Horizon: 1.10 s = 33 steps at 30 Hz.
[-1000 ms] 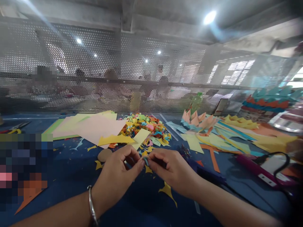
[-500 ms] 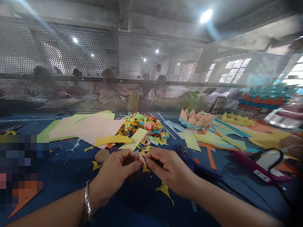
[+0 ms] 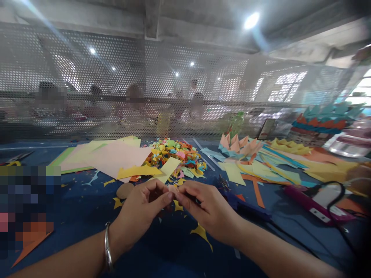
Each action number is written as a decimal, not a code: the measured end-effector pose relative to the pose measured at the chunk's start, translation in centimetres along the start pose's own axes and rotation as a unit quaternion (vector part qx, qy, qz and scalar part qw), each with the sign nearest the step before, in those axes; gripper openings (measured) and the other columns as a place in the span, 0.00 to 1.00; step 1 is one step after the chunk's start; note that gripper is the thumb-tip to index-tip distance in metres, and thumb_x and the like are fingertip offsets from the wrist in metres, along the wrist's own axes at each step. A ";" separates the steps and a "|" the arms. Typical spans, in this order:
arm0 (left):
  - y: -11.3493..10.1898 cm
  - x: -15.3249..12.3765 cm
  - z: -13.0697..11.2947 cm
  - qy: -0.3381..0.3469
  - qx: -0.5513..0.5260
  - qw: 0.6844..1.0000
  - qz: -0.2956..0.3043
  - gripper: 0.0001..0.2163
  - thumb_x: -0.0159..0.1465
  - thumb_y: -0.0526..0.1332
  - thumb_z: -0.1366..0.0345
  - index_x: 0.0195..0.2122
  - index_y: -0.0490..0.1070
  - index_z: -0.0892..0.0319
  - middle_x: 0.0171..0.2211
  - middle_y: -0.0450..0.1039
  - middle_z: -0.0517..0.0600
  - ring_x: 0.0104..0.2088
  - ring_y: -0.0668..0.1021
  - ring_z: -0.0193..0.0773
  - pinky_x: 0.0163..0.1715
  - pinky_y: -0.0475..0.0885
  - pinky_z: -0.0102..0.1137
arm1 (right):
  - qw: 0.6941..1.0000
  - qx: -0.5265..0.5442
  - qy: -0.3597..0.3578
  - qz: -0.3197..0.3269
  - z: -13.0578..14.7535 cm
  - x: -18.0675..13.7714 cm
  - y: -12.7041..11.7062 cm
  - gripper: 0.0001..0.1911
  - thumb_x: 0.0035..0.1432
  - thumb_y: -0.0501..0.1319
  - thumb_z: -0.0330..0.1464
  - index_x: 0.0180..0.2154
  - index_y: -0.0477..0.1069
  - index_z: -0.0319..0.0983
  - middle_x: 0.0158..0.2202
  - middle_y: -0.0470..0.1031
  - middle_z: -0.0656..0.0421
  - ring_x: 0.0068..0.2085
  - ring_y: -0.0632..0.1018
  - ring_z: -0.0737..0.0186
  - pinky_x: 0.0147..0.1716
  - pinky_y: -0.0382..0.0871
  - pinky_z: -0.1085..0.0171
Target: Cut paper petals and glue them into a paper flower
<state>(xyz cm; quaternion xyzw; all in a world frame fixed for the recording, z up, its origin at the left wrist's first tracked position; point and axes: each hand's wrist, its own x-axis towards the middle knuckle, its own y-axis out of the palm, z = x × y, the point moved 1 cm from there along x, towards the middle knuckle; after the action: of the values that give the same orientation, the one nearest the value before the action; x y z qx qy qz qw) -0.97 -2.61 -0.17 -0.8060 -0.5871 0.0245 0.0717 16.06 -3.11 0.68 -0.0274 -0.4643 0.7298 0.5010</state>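
Note:
Between my two hands is a small piece of pale pink paper (image 3: 173, 189), mostly covered by the fingers. My left hand (image 3: 149, 199), with a silver bangle (image 3: 108, 247) on its wrist, pinches the paper's left side between thumb and fingers. From the right, my right hand (image 3: 204, 204) pinches the other side, its fingertips almost meeting the left ones. Under and around the hands lie yellow paper scraps (image 3: 202, 233) on the dark blue table (image 3: 162, 251). A round brown disc (image 3: 124, 190) rests beside my left hand.
Behind the hands sit a heap of coloured paper scraps (image 3: 174, 150) and pale paper sheets (image 3: 107, 156). A dark blue corded tool (image 3: 249, 208) and a purple power strip (image 3: 315, 204) lie at right, near folded peach paper points (image 3: 239, 144). A perforated metal screen (image 3: 116, 77) stands behind.
The pink paper has turned slightly between my fingertips and less of it shows below them. Both hands stay in almost the same place.

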 end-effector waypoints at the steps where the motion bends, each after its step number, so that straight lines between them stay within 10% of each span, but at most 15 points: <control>1: 0.0 0.0 0.0 0.009 0.007 1.000 -0.002 0.10 0.57 0.61 0.58 0.29 0.68 0.60 0.23 0.69 0.45 0.25 0.71 0.32 0.24 0.65 0.27 | 1.000 0.001 -0.001 -0.004 0.0 0.0 0.0 0.14 0.64 0.49 0.32 0.25 0.60 0.39 0.24 0.62 0.63 0.26 0.63 0.68 0.27 0.58 0.67; 33: -0.5 -0.2 -0.2 0.085 0.088 0.991 -0.058 0.09 0.59 0.60 0.58 0.34 0.71 0.58 0.27 0.73 0.48 0.28 0.73 0.35 0.29 0.67 0.30 | 1.000 -0.002 0.019 -0.015 -0.1 0.1 0.4 0.10 0.61 0.52 0.32 0.27 0.63 0.39 0.24 0.63 0.62 0.25 0.64 0.67 0.25 0.57 0.68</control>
<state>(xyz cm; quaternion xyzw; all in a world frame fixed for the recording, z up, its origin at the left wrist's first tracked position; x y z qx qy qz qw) -1.48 -2.65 0.06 -0.7602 -0.6202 0.0039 0.1933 15.80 -3.00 0.31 -0.0346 -0.4565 0.7207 0.5207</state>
